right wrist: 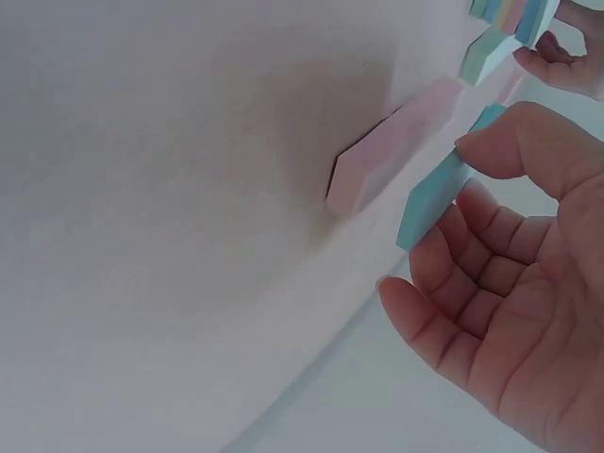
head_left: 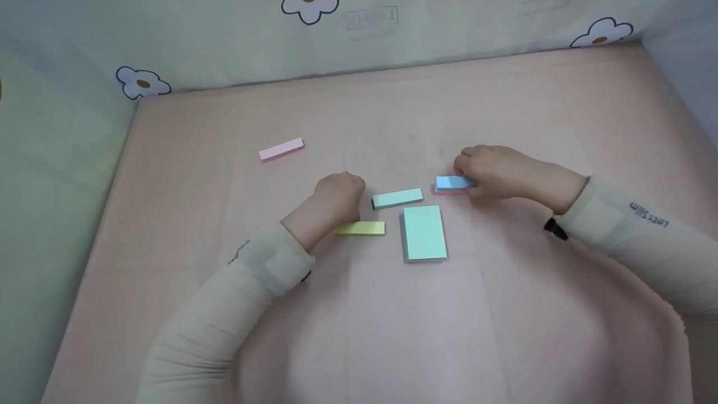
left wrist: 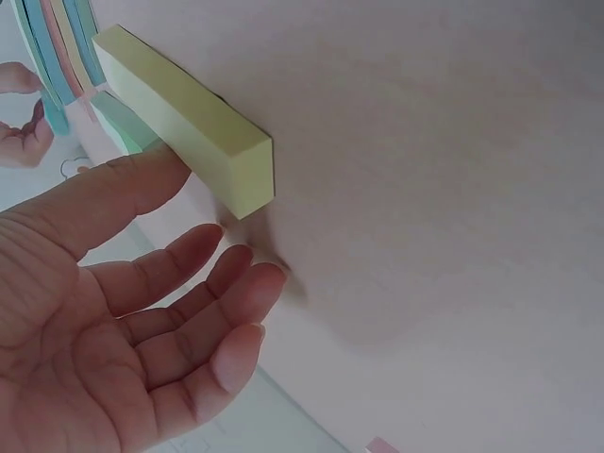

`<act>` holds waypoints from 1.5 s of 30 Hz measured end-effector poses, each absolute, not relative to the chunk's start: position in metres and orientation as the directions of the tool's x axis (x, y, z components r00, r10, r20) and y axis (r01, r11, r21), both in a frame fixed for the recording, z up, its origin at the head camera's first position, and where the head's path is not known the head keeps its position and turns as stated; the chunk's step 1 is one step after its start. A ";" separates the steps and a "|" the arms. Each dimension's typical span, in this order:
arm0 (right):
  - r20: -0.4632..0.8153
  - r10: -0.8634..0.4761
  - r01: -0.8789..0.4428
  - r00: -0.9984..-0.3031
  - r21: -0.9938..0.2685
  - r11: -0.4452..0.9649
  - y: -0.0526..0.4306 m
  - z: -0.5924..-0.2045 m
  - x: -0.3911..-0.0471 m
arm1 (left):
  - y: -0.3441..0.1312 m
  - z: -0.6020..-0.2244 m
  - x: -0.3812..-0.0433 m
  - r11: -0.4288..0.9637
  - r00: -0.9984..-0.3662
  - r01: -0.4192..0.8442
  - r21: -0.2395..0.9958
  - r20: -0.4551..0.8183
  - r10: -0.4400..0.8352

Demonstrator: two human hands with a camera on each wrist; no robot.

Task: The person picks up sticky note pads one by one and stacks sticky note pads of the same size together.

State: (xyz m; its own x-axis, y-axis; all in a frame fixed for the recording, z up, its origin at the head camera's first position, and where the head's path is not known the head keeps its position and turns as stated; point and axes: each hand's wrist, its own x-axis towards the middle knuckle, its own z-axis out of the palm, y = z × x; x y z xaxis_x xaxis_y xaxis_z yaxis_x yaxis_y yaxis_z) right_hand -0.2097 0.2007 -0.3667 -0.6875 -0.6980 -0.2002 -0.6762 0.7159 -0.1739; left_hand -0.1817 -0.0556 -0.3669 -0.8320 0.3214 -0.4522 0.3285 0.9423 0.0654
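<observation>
My right hand (head_left: 499, 171) pinches a narrow blue sticky note pad (right wrist: 436, 198) between thumb and fingers. Just beside and below that pad, a narrow pink sticky note pad (right wrist: 401, 142) lies on the table. My left hand (head_left: 339, 193) is at a narrow yellow sticky note pad (head_left: 370, 228). The left wrist view has the thumb tip right at the yellow pad's side, with the other fingers loosely bent and apart from it. Between the hands lies a narrow mint green pad (head_left: 398, 198), and nearer the body a large rectangular mint-topped pad (head_left: 424, 233).
Farther off to the left, another narrow pink pad (head_left: 281, 150) lies by itself. A pale pink cloth covers the table (head_left: 415, 336). Light curtains with flower prints (head_left: 143, 83) stand along the back and sides. Layers of several colours show in the large pad's edge.
</observation>
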 end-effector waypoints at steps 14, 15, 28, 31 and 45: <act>-0.297 -0.664 -0.629 -0.687 -0.215 0.747 0.201 -0.375 -0.215 | -0.057 -0.367 -0.183 0.942 -0.830 0.328 0.074 -0.454 0.325; -0.295 -0.666 -0.630 -0.685 -0.218 0.745 0.201 -0.375 -0.216 | -0.057 -0.367 -0.183 0.942 -0.830 0.326 0.075 -0.455 0.323; -0.276 -0.679 -0.633 -0.680 -0.246 0.734 0.201 -0.376 -0.216 | -0.057 -0.367 -0.184 0.944 -0.827 0.317 0.085 -0.463 0.320; -0.271 -0.683 -0.634 -0.679 -0.253 0.731 0.202 -0.375 -0.216 | -0.058 -0.366 -0.184 0.940 -0.824 0.330 0.084 -0.461 0.330; -0.278 -0.686 -0.638 -0.672 -0.253 0.727 0.201 -0.373 -0.215 | -0.058 -0.367 -0.184 0.939 -0.820 0.341 0.056 -0.471 0.325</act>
